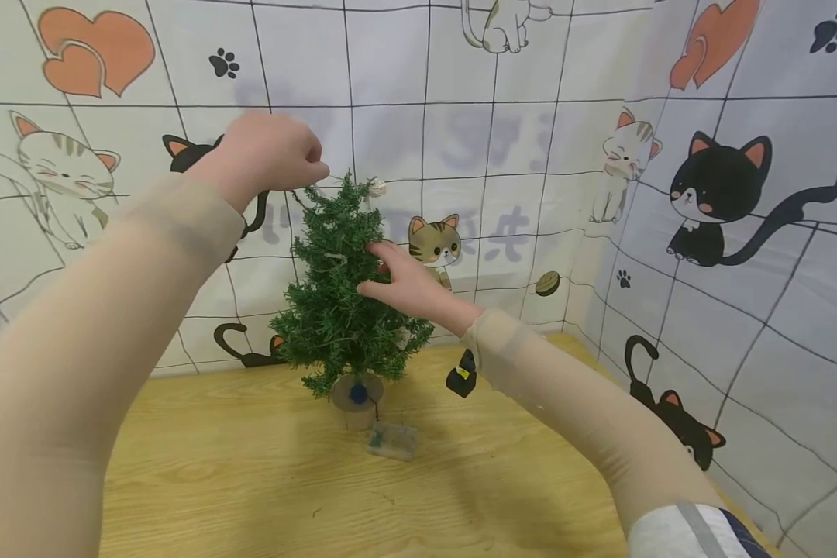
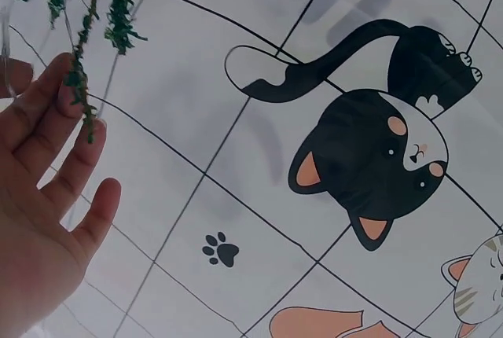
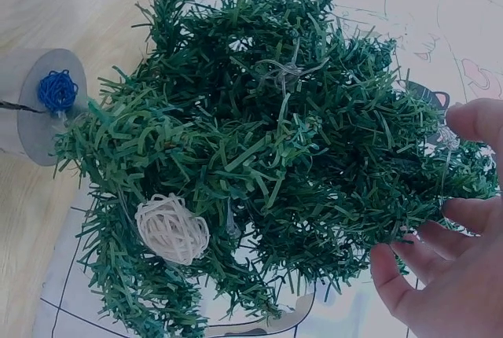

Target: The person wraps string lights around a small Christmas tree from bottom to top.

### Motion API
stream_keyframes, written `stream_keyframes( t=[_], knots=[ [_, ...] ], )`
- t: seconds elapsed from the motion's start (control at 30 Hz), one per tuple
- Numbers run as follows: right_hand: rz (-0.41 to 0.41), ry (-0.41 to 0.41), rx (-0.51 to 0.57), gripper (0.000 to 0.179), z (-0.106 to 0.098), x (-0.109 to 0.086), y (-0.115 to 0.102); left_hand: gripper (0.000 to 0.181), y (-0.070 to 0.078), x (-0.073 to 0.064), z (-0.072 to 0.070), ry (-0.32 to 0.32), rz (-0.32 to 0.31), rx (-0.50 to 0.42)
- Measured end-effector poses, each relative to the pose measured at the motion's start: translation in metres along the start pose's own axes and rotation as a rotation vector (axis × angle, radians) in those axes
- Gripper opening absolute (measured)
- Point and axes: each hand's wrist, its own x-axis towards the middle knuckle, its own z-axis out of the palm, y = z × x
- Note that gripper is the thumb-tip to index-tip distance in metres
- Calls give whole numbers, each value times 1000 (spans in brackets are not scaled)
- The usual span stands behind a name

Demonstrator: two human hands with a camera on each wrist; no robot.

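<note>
A small green artificial tree (image 1: 349, 287) stands upright on a round base (image 1: 357, 422) against the wall. Up at its left side, my left hand (image 1: 272, 151) has its fingers bent and appears to pinch a thin clear light string (image 2: 6, 63); a drooping branch tip (image 2: 88, 114) hangs across those fingers. My right hand (image 1: 418, 287) reaches in from the right, fingers spread and loosely bent, touching the upper branches. A white woven ball (image 3: 173, 228) and a clear wire cluster (image 3: 287, 75) sit among the branches.
On the wooden table (image 1: 279, 480), a clear box (image 1: 393, 440) lies before the base. A blue woven ball (image 3: 57, 90) rests on the base beside a dark cord. A small black object (image 1: 462, 378) stands right of the tree. Cat-print cloth (image 1: 502, 139) covers the walls.
</note>
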Motion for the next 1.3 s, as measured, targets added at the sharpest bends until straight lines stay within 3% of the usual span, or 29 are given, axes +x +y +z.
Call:
stream_keyframes(
  t=[0.2, 0.47, 0.6, 0.77, 0.83, 0.97, 1.1, 1.17, 1.3],
  knots=[
    [-5, 15, 2, 65, -1, -3, 4, 38, 10, -19, 7, -70, 45, -45],
    [-13, 49, -2, 60, -1, 0, 8, 32, 14, -37, 27, 27, 175, -3],
    [-8, 113, 22, 55, -1, 1, 6, 27, 19, -42, 33, 89, 219, 111],
    [-10, 172, 29, 49, -1, 4, 3, 17, 25, -45, 40, 163, 313, 395],
    [-11, 179, 29, 46, -1, 5, 2, 16, 26, -45, 42, 199, 357, 463],
    [-3, 191, 33, 44, 0, 6, 0, 14, 23, -48, 46, 252, 393, 419],
    [16, 212, 42, 38, 4, 7, 0, 17, 22, -50, 50, 256, 367, 337],
    [15, 229, 50, 33, 6, 7, 1, 20, 24, -50, 50, 253, 348, 379],
    [-4, 267, 32, 21, 10, 10, 3, 19, 30, -49, 50, 256, 361, 591]
  ],
)
